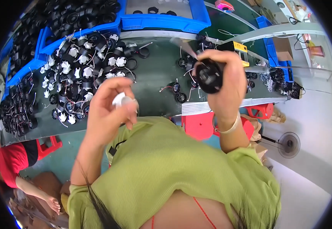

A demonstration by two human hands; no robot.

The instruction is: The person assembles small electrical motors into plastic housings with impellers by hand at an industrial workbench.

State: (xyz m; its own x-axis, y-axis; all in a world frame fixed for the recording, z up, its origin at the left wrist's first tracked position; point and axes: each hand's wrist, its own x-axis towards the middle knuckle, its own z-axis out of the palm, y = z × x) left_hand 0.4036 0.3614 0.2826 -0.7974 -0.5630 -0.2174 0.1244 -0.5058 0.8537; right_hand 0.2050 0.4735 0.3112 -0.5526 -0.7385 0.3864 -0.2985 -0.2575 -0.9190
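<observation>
My left hand (105,114) is closed round a small white finned wheel (118,100), its fingers and thumb gripping it above the near side of the bench. In my right hand (231,78), raised higher and to the right, a black round housing (209,78) is held between thumb and fingers. The two pieces are well apart. To the left of my left hand spreads a pile of black motor housings with white finned wheels (82,60) and thin wires. A few small black wired motors (176,88) lie on the green bench near my right hand.
Blue bins (162,22) line the far side of the green bench (152,68), some heaped with black rings (72,17). A yellow-and-black box (239,46) stands beyond my right hand. Red stools (198,124) and a floor fan (289,145) are below; a person in red (11,160) is at left.
</observation>
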